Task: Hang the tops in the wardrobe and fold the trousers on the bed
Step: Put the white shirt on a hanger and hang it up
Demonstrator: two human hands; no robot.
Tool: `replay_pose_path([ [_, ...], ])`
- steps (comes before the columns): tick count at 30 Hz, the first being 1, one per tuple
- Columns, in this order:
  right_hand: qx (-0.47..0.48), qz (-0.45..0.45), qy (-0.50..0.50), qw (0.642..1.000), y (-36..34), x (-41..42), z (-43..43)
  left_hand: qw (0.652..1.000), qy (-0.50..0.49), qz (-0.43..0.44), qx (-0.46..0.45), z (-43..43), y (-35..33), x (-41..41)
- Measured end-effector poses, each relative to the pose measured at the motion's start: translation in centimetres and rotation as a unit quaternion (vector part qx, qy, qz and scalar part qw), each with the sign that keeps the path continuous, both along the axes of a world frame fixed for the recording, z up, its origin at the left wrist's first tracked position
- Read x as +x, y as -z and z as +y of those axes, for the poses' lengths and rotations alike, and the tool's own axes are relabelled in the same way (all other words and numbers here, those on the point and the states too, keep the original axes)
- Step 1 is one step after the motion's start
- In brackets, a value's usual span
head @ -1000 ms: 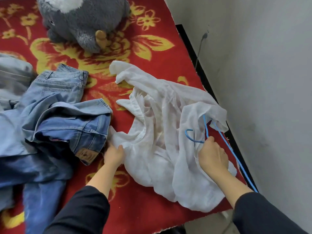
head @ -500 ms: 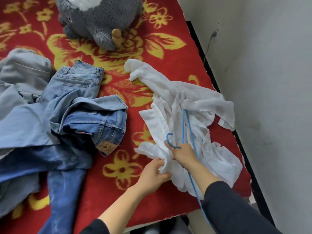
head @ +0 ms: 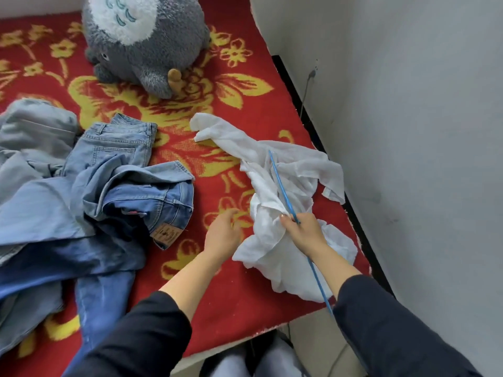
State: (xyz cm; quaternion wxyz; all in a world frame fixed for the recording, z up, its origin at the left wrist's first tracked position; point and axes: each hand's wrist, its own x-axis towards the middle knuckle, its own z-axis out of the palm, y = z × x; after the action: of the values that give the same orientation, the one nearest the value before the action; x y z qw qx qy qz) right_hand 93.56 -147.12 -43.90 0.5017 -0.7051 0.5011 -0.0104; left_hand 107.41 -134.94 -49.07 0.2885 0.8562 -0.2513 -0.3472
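Because the white top (head: 296, 170) lies crumpled at the right edge of the bed (head: 231, 308), close to the wall (head: 408, 131), the head view shows the right grip (head: 304, 232) curled round the blue hanger (head: 281, 186) over the bunched cloth, its thin bar slanting across the fabric, likely to work it into the garment. The left grip (head: 223, 235) hovers just beside the top, fingers relaxed and holding nothing, probably ready to spread the cloth. The jeans (head: 152, 197) sit heaped to the left, unfolded, apart from the top; a grey plush toy (head: 144, 42) rests further back.
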Motion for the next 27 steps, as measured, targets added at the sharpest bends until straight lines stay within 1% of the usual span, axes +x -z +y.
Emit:
replay_pose_path([
  [4, 0.03, -0.053, -0.05, 0.997, -3.4, -1.4, -0.8, 0.996, 0.069, -0.043, -0.047, -3.2, -2.4, 0.0],
  [7, 0.074, -0.085, -0.063, 0.992, -7.2, -2.2, -1.9, 0.987, 0.139, -0.039, -0.064, -4.4, -4.0, -0.7],
  [9, 0.078, -0.1, -0.069, 0.989, -9.6, -2.5, -2.7, 0.985, 0.153, -0.029, -0.079, -5.3, -5.4, -1.4],
  [10, 0.075, -0.109, -0.075, 0.988, -10.9, -2.6, -3.0, 0.986, 0.137, -0.029, -0.09, -5.8, -6.7, -1.9],
  [14, 0.077, -0.147, -0.069, 0.984, -14.9, -3.0, -5.0, 0.993, 0.026, 0.025, -0.112, -7.0, -10.9, -2.0],
  [17, 0.08, -0.173, -0.068, 0.979, -18.8, -2.7, -6.4, 0.989, -0.072, 0.02, -0.126, -7.1, -14.7, -0.3],
  [19, 0.063, -0.182, -0.055, 0.98, -21.1, -2.1, -7.4, 0.979, -0.139, -0.009, -0.152, -7.2, -18.3, 1.0],
  [21, 0.033, -0.197, -0.053, 0.978, -23.8, -1.4, -8.0, 0.969, -0.147, -0.064, -0.19, -7.5, -22.1, 2.8],
  [23, 0.004, -0.22, -0.057, 0.974, -26.4, -0.8, -8.6, 0.965, -0.119, -0.099, -0.213, -7.1, -26.4, 4.6],
  [25, -0.013, -0.242, -0.077, 0.967, -28.7, -0.7, -9.3, 0.971, -0.049, -0.058, -0.226, -6.0, -30.9, 6.2],
  [26, -0.023, -0.245, -0.09, 0.965, -29.7, -0.6, -9.6, 0.979, 0.005, -0.032, -0.202, -5.1, -33.3, 7.0],
  [27, -0.04, -0.245, -0.098, 0.964, -30.7, -0.5, -9.9, 0.986, 0.062, -0.022, -0.156, -4.1, -35.5, 7.7],
])
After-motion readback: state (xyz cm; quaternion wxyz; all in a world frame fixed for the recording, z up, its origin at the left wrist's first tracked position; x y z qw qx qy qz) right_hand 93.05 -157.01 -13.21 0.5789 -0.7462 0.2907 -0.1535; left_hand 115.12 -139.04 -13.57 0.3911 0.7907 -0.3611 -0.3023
